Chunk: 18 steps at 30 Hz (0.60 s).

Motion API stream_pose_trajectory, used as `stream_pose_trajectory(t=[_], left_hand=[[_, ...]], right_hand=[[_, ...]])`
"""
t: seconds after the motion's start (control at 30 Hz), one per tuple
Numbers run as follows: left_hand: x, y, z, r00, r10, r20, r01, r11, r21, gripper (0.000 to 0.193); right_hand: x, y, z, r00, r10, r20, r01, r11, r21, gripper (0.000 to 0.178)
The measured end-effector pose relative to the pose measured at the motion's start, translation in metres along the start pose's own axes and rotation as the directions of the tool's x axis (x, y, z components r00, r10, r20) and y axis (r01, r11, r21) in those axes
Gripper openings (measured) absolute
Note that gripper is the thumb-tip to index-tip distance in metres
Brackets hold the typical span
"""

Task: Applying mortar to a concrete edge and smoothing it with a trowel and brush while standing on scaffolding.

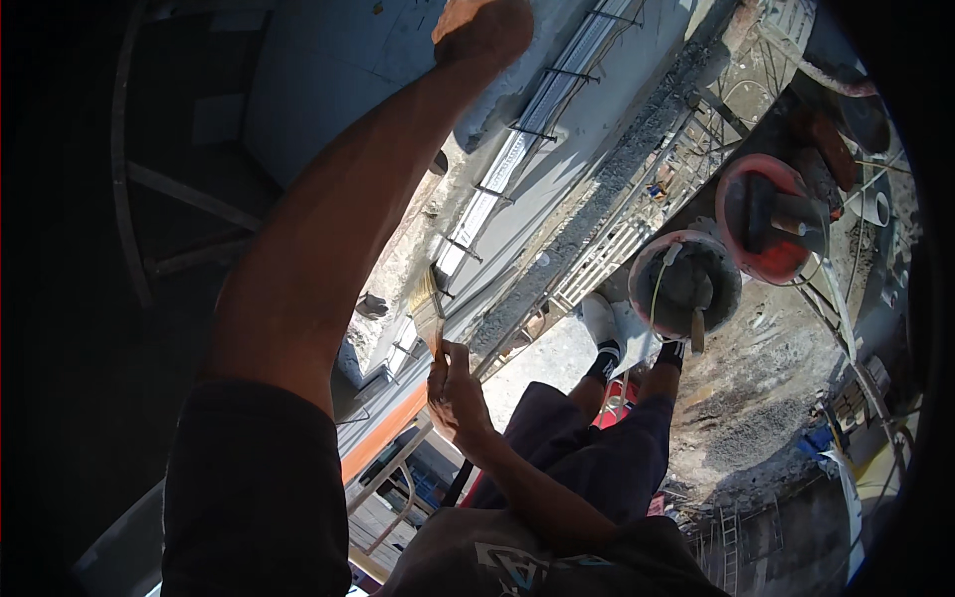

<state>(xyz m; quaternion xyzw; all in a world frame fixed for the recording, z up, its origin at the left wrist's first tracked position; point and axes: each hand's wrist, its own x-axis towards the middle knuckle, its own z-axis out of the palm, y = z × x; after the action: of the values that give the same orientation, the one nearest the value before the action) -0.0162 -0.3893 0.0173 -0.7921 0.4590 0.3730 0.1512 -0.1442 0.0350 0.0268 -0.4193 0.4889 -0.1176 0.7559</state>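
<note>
My right hand [457,400] is closed round the handle of a flat paintbrush [428,306] with tan bristles. The bristles are at the lower stretch of a pale perforated metal strip [512,149], close to or touching it; I cannot tell which. Several dark clips or wires cross that strip along its length. Stretched up past the wall, my left arm ends in my left hand [483,32] at the top edge of the view. That hand is partly cut off, and its fingers and anything in them are hidden.
By my feet stands a bucket [645,291] with grey mix and a wooden-handled tool inside. Beyond it is a red bucket [731,214] holding dark tools. Scaffold rails [612,254] run alongside the wall. Rubble, hoses and poles lie at the right.
</note>
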Motion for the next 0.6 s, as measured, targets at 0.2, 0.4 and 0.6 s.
stream_pose_trajectory(t=[0.2,0.4,0.6], left_hand=[[0.008,-0.006,0.044,0.931,0.206,-0.301,-0.136,0.962,0.238,0.048],[0.030,-0.028,0.050,0.915,0.281,-0.289,-0.209,0.944,0.257,0.048],[0.083,-0.097,0.033,0.853,0.431,-0.295,-0.179,0.772,0.609,0.050]], right_hand=[[-0.044,0.066,0.068,0.930,0.196,0.309,-0.189,0.981,-0.053,0.031],[0.005,0.038,0.025,0.850,0.323,0.416,-0.366,0.930,0.026,0.033],[0.035,-0.093,-0.122,0.971,0.138,0.194,-0.172,0.971,0.167,0.032]])
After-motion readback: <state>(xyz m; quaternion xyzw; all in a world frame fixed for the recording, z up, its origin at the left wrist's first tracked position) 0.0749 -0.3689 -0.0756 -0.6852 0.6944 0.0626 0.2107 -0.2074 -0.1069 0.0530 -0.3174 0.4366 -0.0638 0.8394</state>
